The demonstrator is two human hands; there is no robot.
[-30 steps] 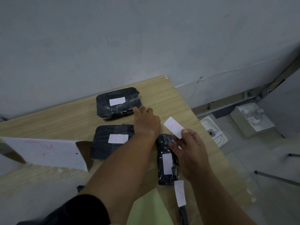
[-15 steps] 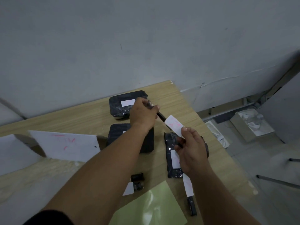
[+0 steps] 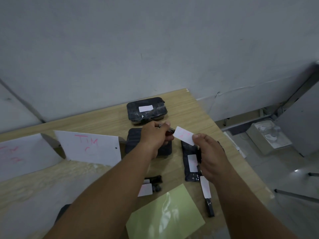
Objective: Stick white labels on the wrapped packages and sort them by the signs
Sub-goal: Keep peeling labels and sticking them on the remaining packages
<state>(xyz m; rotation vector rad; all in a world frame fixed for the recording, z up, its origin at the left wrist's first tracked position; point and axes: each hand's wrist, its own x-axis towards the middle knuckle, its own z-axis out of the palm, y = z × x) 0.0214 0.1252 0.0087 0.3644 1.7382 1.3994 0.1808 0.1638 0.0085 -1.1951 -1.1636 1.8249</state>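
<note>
My left hand point(image 3: 156, 137) grips a thin black wrapped package point(image 3: 170, 131) above the table. My right hand point(image 3: 209, 154) pinches a white label point(image 3: 183, 138) with faint pink writing, its free end touching that package. A labelled black package point(image 3: 146, 110) lies at the far end of the table. A second black package point(image 3: 134, 140) sits partly under my left hand. A long black package point(image 3: 190, 161) with a label lies beneath my right hand. A thin black package point(image 3: 208, 199) with a label lies near the right edge.
A white folded sign point(image 3: 89, 147) with pink letters stands left of the packages, and another sign point(image 3: 19, 152) further left. A green backing sheet point(image 3: 165, 214) lies near me, with small black packages and a label point(image 3: 151, 186) beside it. The wooden table point(image 3: 193, 107) ends at right.
My left hand picked the thin black package up from beside the far package and drew it back to the label. My right hand kept the label raised. The view shifted right.
</note>
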